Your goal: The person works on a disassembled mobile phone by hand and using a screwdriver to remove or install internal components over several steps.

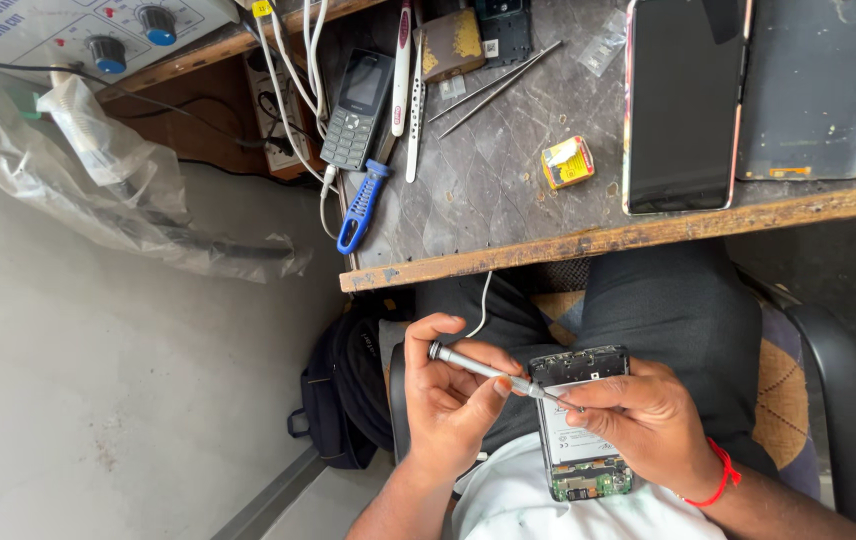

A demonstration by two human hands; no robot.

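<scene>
My left hand grips a slim silver screwdriver that points right, over my lap. Its tip meets the top of an opened phone whose back cover is off, showing a white inner label and a green circuit board at its lower end. My right hand, with a red thread on the wrist, holds this phone from the right side, and its fingertips pinch near the screwdriver tip. Both hands are below the desk's front edge.
The worn wooden desk carries a keypad phone, a blue-handled screwdriver, thin metal rods, a small yellow box and a dark-screened smartphone. A black backpack lies on the floor at left.
</scene>
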